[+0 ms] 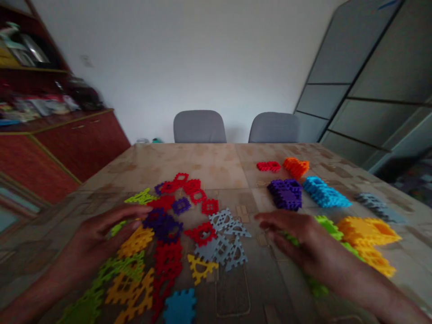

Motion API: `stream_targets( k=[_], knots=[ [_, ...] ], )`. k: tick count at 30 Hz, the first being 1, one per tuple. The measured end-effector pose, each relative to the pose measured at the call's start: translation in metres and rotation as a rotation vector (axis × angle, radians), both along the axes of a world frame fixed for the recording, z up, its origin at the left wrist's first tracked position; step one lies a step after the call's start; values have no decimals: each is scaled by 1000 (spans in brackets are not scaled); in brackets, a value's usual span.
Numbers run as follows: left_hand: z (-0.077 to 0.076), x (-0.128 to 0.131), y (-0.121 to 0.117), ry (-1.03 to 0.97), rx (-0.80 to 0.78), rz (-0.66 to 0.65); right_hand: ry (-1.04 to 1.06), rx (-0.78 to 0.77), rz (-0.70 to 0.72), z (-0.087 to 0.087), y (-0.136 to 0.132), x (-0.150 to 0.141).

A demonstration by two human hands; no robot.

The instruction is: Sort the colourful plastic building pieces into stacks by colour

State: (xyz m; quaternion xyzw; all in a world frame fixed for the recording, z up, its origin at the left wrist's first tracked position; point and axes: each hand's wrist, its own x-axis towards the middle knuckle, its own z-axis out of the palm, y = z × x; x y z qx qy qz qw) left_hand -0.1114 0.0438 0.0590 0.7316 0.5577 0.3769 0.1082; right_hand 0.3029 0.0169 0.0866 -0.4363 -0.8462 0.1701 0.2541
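At the centre of our dial, loose toothed pieces (168,257) lie in mixed colours. At nine o'clock our left hand (96,229) arches over their edge, thumb and forefinger parted, nothing seen between them. At three, our right hand (303,231), half curled, partly hides the green stack (329,226); we cannot tell its grip. Towards two, purple (285,194) and orange stacks (296,167) stand apart, presumably keeping colours separate.
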Motion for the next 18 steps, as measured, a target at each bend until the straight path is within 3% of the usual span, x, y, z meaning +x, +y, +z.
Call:
stream_targets(
  k=[2, 7, 13, 18],
  knots=[
    [-7, 0, 3, -120, -2, 16, -58, -165, 145, -13, -18, -47],
    [-28, 4, -1, -183, 27, 33, -224, -294, 363, -37, -27, -129],
    [-40, 12, -14, -122, -9, -104, -477, -85, 280, -73, -27, -164],
    [-42, 23, -16, -76, 26, -212, -397, 206, 228, -94, -36, -163]
  ],
)
